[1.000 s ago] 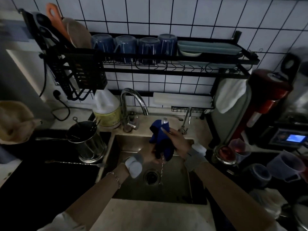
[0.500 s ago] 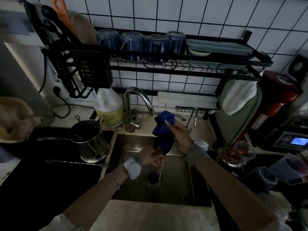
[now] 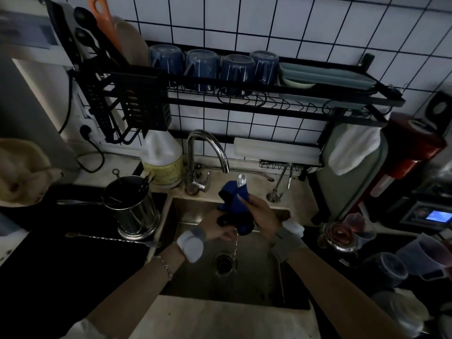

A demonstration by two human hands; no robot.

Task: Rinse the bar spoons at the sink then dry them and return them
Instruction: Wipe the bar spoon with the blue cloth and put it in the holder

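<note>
Over the steel sink (image 3: 244,287) I hold one bar spoon (image 3: 241,180) upright; its bowl sticks out above a blue cloth (image 3: 236,206) and its twisted stem hangs down below. My right hand (image 3: 263,215) pinches the cloth around the spoon's upper part. My left hand (image 3: 217,230) grips the twisted stem just under the cloth. Another bar spoon (image 3: 110,239) lies flat on the dark counter to the left. A steel utensil cup (image 3: 132,206) stands behind it with a few tools inside.
The faucet (image 3: 208,152) arches just above the spoon bowl; no water is visible. A detergent jug (image 3: 162,162) stands left of it. A black dish rack (image 3: 244,94) with mugs hangs overhead. Cups and a red machine (image 3: 406,152) crowd the right counter.
Both hands with the cloth and spoon have risen toward the faucet. The spoon's bowl now shows clearly above the cloth.
</note>
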